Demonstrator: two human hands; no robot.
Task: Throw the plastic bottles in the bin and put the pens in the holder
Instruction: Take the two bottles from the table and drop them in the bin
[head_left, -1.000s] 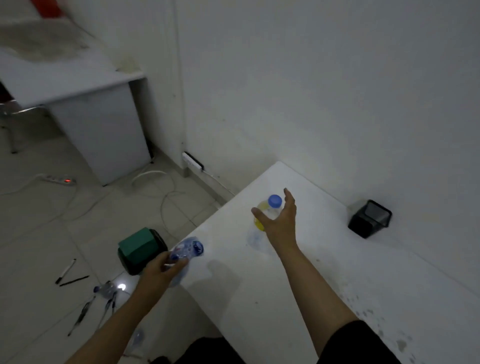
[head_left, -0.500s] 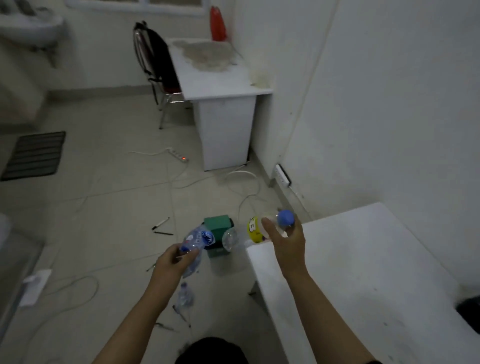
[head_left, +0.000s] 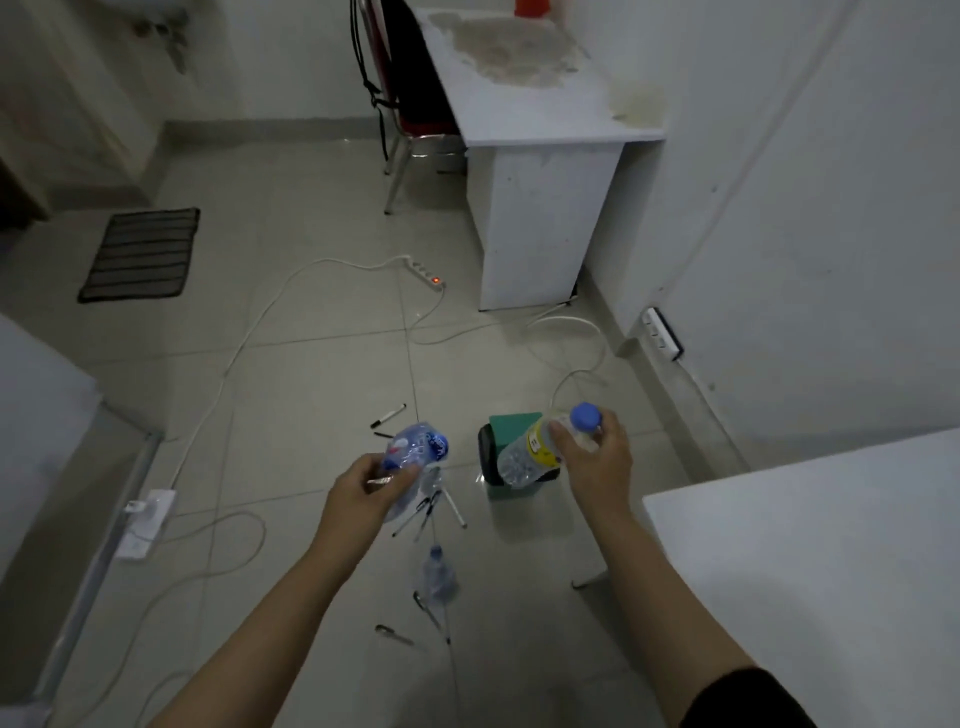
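My left hand (head_left: 366, 496) grips a crumpled clear bottle with a blue label (head_left: 415, 452). My right hand (head_left: 597, 462) holds a clear bottle with a yellow label and blue cap (head_left: 540, 447) by its neck, tilted over the green-lidded black bin (head_left: 506, 457) on the floor. A third small bottle (head_left: 436, 571) lies on the tiles below my hands. Several pens lie on the floor: a marker (head_left: 389, 414) beyond the left bottle, a cluster (head_left: 426, 512) under my left hand, and two more (head_left: 410, 623) nearer me. The pen holder is out of view.
A white table (head_left: 810, 571) fills the lower right. A white desk (head_left: 540, 119) with a chair (head_left: 410, 104) stands at the back. A power strip (head_left: 423, 270) and cables (head_left: 239, 364) cross the floor. A striped mat (head_left: 143, 254) lies at the left.
The view has swung from the table down to the floor. My right hand lifted the yellow-label bottle off the table and carried it over the bin. The left hand kept its crumpled bottle.
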